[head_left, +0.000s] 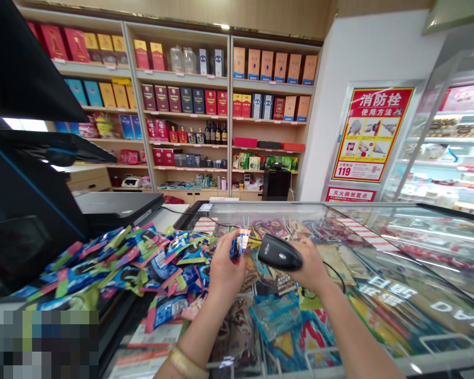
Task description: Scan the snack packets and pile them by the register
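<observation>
My left hand is closed around a small blue snack packet, with a pale printed label turned up. Close on its right is a black barcode scanner, its head facing the packet. My right hand is wrapped round the scanner's handle, and a dark cable loops out behind it. To the left of my hands lies a loose heap of blue, pink and green snack packets, spread over the counter and the freezer's edge.
Beneath my hands is a chest freezer with a glass top, frozen goods showing inside. A black checkout terminal and a dark flat-topped device stand left. Shelves of boxed bottles line the back wall; a lit display fridge stands right.
</observation>
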